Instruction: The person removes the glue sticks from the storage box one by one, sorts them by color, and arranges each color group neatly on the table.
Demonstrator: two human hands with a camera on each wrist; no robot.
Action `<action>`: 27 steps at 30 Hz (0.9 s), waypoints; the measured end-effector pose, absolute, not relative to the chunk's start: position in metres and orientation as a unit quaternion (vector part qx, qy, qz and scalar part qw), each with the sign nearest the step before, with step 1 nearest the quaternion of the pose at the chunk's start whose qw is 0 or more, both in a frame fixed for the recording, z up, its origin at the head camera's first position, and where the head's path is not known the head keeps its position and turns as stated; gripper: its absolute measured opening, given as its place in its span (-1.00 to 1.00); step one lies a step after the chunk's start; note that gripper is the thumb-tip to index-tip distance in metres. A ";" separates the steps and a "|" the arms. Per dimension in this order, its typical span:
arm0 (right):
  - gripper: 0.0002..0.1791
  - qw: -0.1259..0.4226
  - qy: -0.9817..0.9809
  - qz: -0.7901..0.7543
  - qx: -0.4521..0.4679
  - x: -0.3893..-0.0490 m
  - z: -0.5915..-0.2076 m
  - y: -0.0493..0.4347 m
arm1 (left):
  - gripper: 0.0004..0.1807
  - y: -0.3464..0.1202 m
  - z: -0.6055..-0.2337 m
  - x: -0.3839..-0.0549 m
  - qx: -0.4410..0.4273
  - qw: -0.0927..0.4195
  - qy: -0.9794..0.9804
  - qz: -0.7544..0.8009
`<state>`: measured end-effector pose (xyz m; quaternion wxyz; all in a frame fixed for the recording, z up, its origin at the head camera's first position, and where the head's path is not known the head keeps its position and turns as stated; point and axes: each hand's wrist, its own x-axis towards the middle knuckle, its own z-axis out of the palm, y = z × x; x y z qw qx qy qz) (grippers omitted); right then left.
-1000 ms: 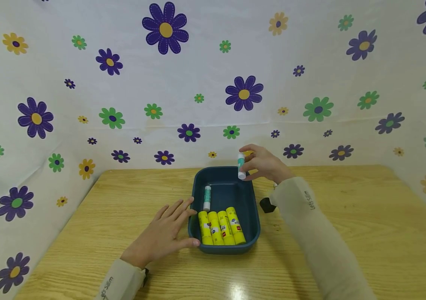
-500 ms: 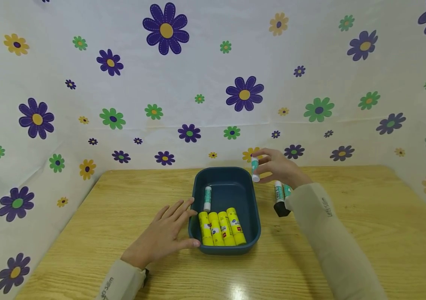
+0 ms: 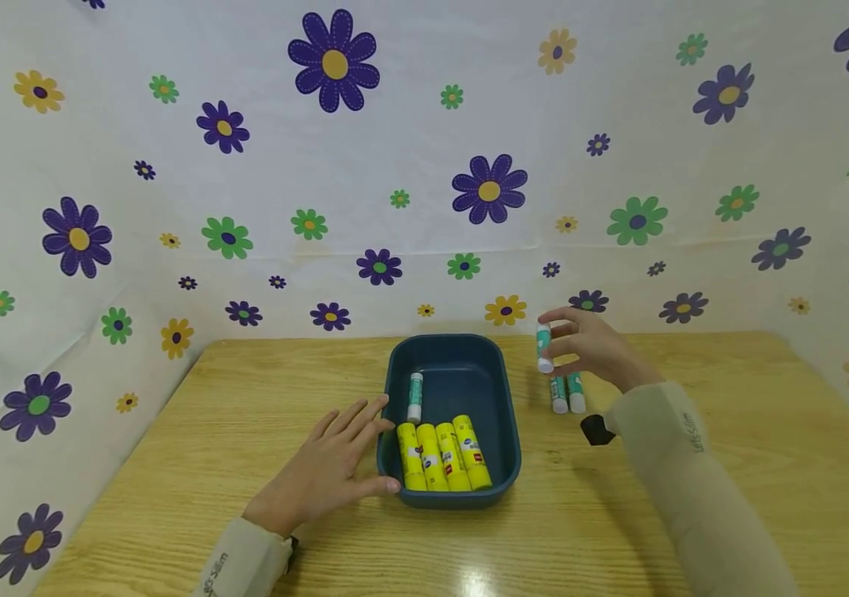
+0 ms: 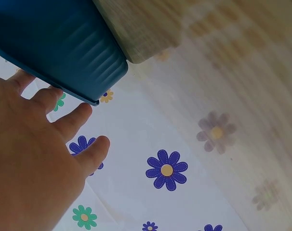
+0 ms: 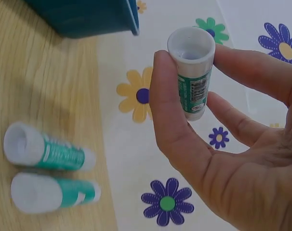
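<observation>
- Head view: my right hand (image 3: 594,348) pinches a teal-and-white tube (image 3: 545,343), raised and nearly upright, at the 2 o'clock of the blue bin (image 3: 458,390). In the last 1 second it has come across from the bin's 1 o'clock rim.
- As I judge it, that means 1 more tube is out of the bin, near the lying pair (image 3: 576,394), which rests on the table (image 3: 268,390) at my tube's 5 o'clock. Inside remain 1 teal tube (image 3: 414,398) at 10 o'clock and 4 yellow tubes (image 3: 452,458) toward 6.
- My left hand (image 3: 323,473) stays at the bin's 8 o'clock, fingers spread, grasping nothing.
- Edges here: the table's far edge and flowered cloth (image 3: 395,149) limit me toward 12 o'clock; room for my right hand spreads toward 4.
- Left wrist view: my fingertips meet the bin's rim, the bin at 1 o'clock from my hand.
- Right wrist view: my thumb and fingers curl round the tube. A gap parts it from the bin's corner at 10 o'clock; the lying pair sits at 8 o'clock.
</observation>
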<state>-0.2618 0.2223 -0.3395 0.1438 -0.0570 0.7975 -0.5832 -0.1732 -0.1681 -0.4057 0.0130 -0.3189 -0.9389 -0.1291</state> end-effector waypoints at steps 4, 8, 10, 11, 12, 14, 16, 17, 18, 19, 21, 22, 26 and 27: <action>-0.29 0.145 0.799 -0.580 -0.062 -0.258 -0.344 0.236 | -0.20 -0.168 -0.405 -0.173 -0.317 0.011 -0.939 -0.129; -0.26 0.145 0.803 -0.574 -0.060 -0.255 -0.348 0.248 | -0.15 -0.167 -0.405 -0.173 -0.318 0.010 -0.940 -0.125; -0.25 0.145 0.806 -0.571 -0.054 -0.254 -0.350 0.253 | -0.09 -0.168 -0.405 -0.173 -0.318 0.011 -0.940 -0.121; -0.24 0.146 0.808 -0.569 -0.054 -0.253 -0.351 0.256 | -0.06 -0.168 -0.405 -0.173 -0.319 0.012 -0.940 -0.118; -0.24 0.147 0.810 -0.566 -0.051 -0.252 -0.352 0.259 | -0.03 -0.168 -0.405 -0.173 -0.320 0.013 -0.940 -0.115; -0.24 0.151 0.815 -0.558 -0.044 -0.250 -0.355 0.264 | 0.03 -0.168 -0.405 -0.173 -0.320 0.015 -0.941 -0.110; -0.24 0.155 0.819 -0.551 -0.038 -0.249 -0.358 0.269 | 0.06 -0.168 -0.405 -0.173 -0.320 0.015 -0.941 -0.107; -0.23 0.158 0.822 -0.547 -0.035 -0.249 -0.360 0.272 | 0.08 -0.168 -0.405 -0.173 -0.318 0.014 -0.942 -0.105; -0.23 0.160 0.824 -0.543 -0.031 -0.248 -0.362 0.274 | 0.09 -0.168 -0.406 -0.173 -0.317 0.012 -0.943 -0.103; -0.23 0.161 0.825 -0.542 -0.029 -0.248 -0.364 0.277 | 0.09 -0.168 -0.406 -0.174 -0.316 0.011 -0.943 -0.102; -0.22 0.161 0.825 -0.540 -0.030 -0.247 -0.367 0.281 | 0.10 -0.168 -0.405 -0.174 -0.315 0.010 -0.944 -0.101; -0.21 0.160 0.825 -0.541 -0.030 -0.247 -0.369 0.283 | 0.10 -0.168 -0.405 -0.174 -0.315 0.011 -0.944 -0.100; -0.19 0.158 0.823 -0.545 -0.027 -0.247 -0.375 0.287 | 0.10 -0.168 -0.404 -0.173 -0.322 0.021 -0.941 -0.105; -0.18 0.158 0.824 -0.544 -0.023 -0.247 -0.377 0.288 | 0.09 -0.168 -0.403 -0.173 -0.324 0.024 -0.939 -0.109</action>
